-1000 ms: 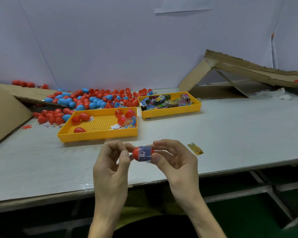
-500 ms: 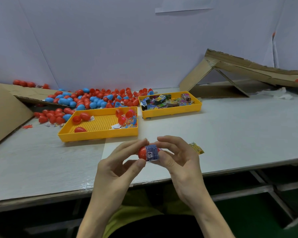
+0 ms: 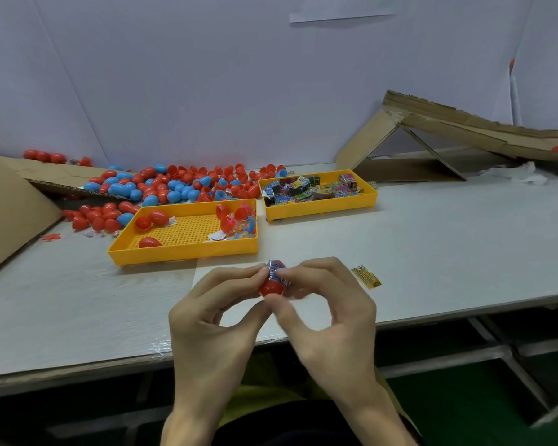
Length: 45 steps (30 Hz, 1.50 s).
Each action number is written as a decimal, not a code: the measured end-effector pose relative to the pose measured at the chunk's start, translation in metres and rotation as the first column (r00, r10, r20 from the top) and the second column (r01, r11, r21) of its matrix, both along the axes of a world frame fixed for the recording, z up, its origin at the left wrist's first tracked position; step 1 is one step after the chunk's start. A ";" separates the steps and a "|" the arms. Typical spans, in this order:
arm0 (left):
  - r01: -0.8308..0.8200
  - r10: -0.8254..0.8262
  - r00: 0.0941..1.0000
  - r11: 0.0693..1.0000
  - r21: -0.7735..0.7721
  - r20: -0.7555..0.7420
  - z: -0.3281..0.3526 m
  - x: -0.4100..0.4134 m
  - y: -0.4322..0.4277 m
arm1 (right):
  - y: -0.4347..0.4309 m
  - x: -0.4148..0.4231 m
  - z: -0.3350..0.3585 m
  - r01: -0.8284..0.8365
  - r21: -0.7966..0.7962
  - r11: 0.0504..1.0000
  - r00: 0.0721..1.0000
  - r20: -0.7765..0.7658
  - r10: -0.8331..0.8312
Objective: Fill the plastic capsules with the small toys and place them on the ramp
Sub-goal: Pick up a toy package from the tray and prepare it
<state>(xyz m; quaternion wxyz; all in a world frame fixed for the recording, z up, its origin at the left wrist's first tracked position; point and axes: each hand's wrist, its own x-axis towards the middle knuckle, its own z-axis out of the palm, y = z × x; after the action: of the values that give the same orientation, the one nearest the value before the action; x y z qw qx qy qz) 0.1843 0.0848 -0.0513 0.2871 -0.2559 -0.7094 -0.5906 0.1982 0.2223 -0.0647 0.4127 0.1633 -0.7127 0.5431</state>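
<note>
Centrally, red capsule point(image 3: 272, 283) w/ blue printed wrap (blurred), both hands' fingers point(image 3: 259, 272) pinching

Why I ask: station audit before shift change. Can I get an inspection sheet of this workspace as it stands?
Surface: pale grey table, carrying all the items below.
Job's things: red capsule with a printed band, held; loose capsules, red and blue, piled back left; near tray with a few capsules and toys; far tray full of toy packets; cardboard ramp at the right rear.
Clutter: yellow packet near the front edge; crumpled white wrap by the ramp.
Grips: left hand and right hand both pinch the red capsule.
Cables: nothing seen.
Surroundings: white wall panels; cardboard sheet at the left.
</note>
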 end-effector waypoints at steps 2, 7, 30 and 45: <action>-0.090 0.084 0.993 0.993 -0.071 -0.083 0.000 0.002 0.000 | -0.005 0.002 0.001 0.031 0.012 0.999 0.999 0.025 -0.031; -0.235 0.210 0.956 0.966 -0.104 -0.206 -0.005 0.005 0.003 | -0.012 0.005 0.000 0.096 -0.044 0.994 0.995 -0.019 -0.097; -0.161 -0.318 0.794 0.712 0.684 0.518 -0.001 0.015 0.035 | -0.019 -0.001 -0.014 0.136 -0.025 0.990 0.991 -0.014 -0.136; -0.219 -0.317 0.783 0.666 0.713 0.536 0.005 0.027 0.054 | -0.008 -0.010 -0.027 0.100 -0.012 0.995 0.985 -0.138 -0.101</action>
<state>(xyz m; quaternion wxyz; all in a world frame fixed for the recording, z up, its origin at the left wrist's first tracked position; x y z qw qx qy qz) 0.2110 0.1385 -0.0467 0.0988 0.0727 -0.4502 -0.8845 0.1883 0.2146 -0.0919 0.4886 0.1634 -0.6885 0.5105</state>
